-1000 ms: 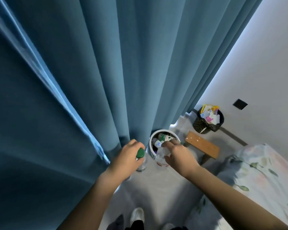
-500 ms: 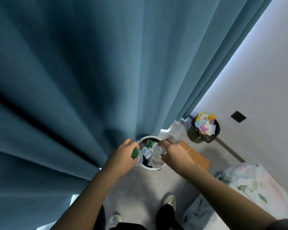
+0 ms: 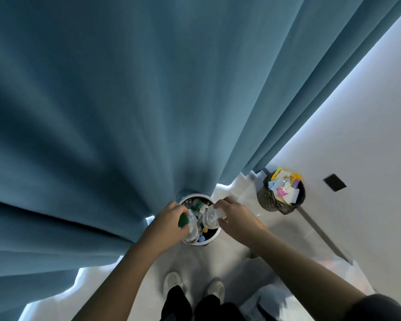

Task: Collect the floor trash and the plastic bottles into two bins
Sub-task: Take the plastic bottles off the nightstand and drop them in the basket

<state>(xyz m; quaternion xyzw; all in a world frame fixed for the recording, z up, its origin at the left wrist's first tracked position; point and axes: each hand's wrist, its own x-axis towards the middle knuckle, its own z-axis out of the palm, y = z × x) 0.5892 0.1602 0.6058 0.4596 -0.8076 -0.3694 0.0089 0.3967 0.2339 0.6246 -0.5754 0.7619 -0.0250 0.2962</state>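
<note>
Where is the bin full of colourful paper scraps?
In the head view, the dark bin stands on the floor at right, against the white wall, right of the white bin.

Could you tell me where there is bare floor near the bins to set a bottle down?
Bare floor lies between the white bin and the black bin, and between the white bin and the shoes. The white bin's mouth is crowded: the left hand and right hand hold bottles over it. The black bin is full.
</note>
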